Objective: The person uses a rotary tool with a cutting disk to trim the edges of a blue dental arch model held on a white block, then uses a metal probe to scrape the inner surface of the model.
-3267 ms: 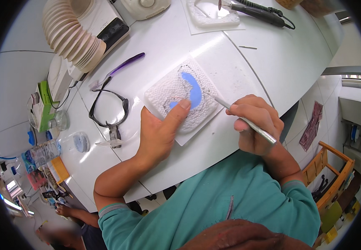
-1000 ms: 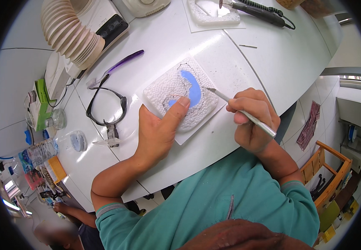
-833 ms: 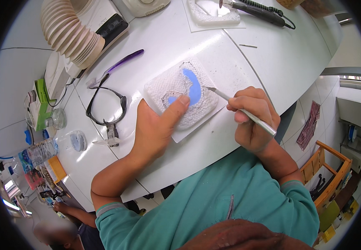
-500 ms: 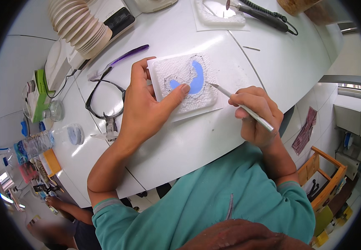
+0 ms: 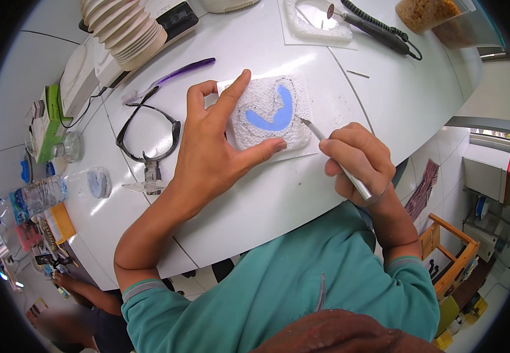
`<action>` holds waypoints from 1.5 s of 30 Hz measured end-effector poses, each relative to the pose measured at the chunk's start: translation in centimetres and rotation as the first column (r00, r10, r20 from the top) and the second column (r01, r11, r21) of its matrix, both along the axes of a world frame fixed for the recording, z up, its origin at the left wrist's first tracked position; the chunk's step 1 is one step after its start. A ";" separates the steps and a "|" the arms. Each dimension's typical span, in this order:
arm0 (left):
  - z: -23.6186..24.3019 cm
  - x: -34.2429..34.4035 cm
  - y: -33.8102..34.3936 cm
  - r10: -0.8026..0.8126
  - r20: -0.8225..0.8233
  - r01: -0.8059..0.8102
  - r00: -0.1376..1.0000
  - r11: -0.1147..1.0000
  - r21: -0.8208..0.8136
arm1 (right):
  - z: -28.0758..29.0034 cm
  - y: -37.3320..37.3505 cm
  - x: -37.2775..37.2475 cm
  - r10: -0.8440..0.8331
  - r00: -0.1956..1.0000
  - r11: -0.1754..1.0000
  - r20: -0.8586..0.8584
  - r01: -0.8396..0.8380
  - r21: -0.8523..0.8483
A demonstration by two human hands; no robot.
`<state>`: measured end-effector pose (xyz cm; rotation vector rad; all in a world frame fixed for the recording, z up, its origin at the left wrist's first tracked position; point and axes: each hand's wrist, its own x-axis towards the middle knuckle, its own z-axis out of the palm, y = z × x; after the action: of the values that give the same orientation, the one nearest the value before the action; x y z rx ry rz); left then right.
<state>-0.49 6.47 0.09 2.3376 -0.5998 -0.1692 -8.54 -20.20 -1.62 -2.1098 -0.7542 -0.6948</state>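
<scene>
Hands frame a white pad [image 5: 273, 112] with a blue arc on the desk [image 5: 384, 94]. Left hand [image 5: 211, 154] presses its nine o'clock edge, fingers spread; right hand [image 5: 358, 160] grips a scalpel [image 5: 334, 157], tip at its four o'clock corner.

The left hand [image 5: 208, 156] no longer lies flat on the white textured square [image 5: 272, 112]; now its forefinger stretches along the square's left edge and its thumb presses the lower edge, so the blue crescent [image 5: 269, 115] is fully uncovered. The square is turned, compared with before. The tip of the thin metal tool [image 5: 334, 157] in the right hand [image 5: 358, 162] now sits at the square's right edge.
</scene>
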 end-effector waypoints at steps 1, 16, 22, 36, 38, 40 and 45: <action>0.1 0.0 0.0 0.001 0.000 -0.001 1.000 1.000 0.000 | 0.0 0.1 0.0 0.001 1.000 1.000 0.008 -0.001 -0.009; -0.4 -0.3 -0.2 0.016 0.027 -0.015 0.999 0.999 -0.031 | -0.9 -0.1 -0.6 -0.068 0.997 0.994 -0.032 0.071 0.081; -0.4 -0.3 -0.2 0.022 0.046 -0.021 0.999 1.000 -0.019 | -0.7 0.1 -0.9 -0.115 0.992 0.992 -0.059 0.118 0.053; 1.1 0.5 0.4 0.032 -0.579 -0.268 0.814 0.906 -0.327 | -1.1 0.2 -3.6 -0.139 0.932 0.787 -0.335 0.309 0.534; 1.9 0.3 0.2 -0.016 -0.613 -0.263 0.790 0.894 -0.363 | -1.7 0.1 -5.0 -0.170 0.921 0.786 -0.350 0.341 0.516; 2.8 0.4 0.0 -0.072 -0.643 -0.257 0.763 0.878 -0.404 | -1.5 0.3 -6.0 -0.158 0.894 0.757 -0.419 0.382 0.530; 3.8 0.7 1.0 -0.082 -0.691 -0.076 0.718 0.978 -0.194 | -0.2 0.4 -5.8 -0.104 0.883 0.818 -0.458 0.338 0.466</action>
<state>0.25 7.44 3.93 1.8571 -0.2148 -0.9066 -14.33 -19.76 -1.85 -1.7381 -0.0452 -0.4766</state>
